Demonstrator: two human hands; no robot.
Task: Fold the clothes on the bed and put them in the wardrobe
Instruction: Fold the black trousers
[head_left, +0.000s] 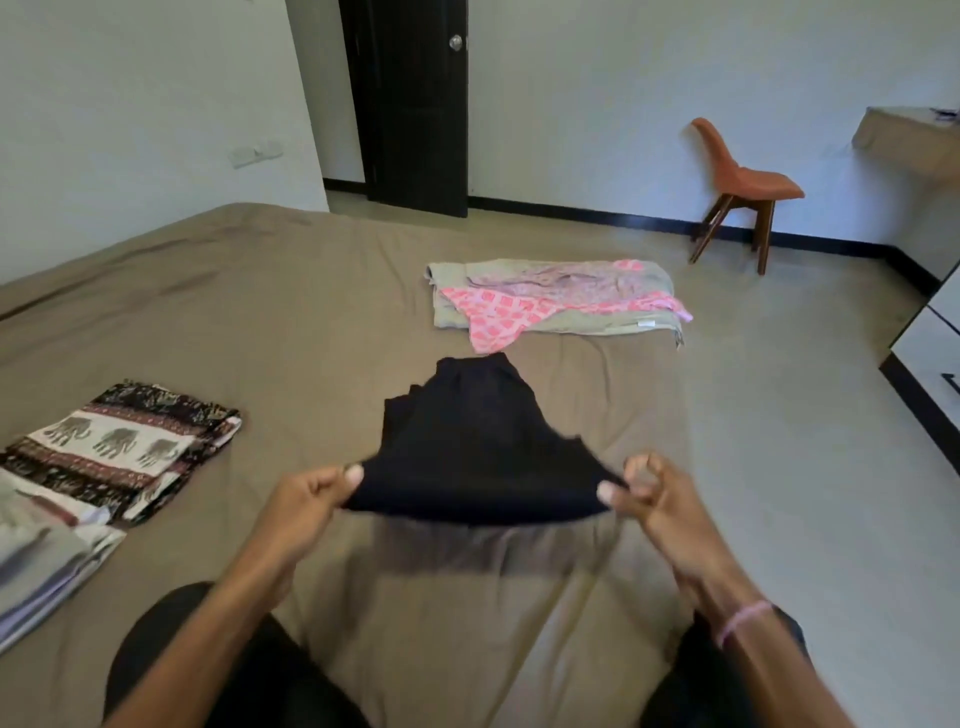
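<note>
1. Bedroom with pale walls, a dark door (410, 104) at the back and an orange chair (743, 182) by the far wall; wide bed (260, 312) under a brown sheet across most of the view.
2. Near the middle of the bed, a black garment (478, 447), far end resting on the sheet, near edge lifted clear of it and stretched taut.
3. Left grip (306, 493) closed on the near left corner, thumb and curled fingers pinching the cloth.
4. Right grip (649, 493) closed on the near right corner in the same pinch; pink band (743, 618) on that wrist.
5. Probably held wide at both corners to keep the edge straight and the layers even, ready for a fold away from the body.
6. Off to the left, a folded elephant-print cloth (124, 447) touching a grey folded pile (41, 561) nearer the viewer; seemingly finished pieces, set aside out of the working space.
7. Beyond the black garment and just apart from it, pink patterned and beige clothes (550, 296) lying flat in a loose stack, likely waiting their turn.
8. At the right edge, part of a white cabinet (935, 338); wardrobe or not, impossible to tell.
</note>
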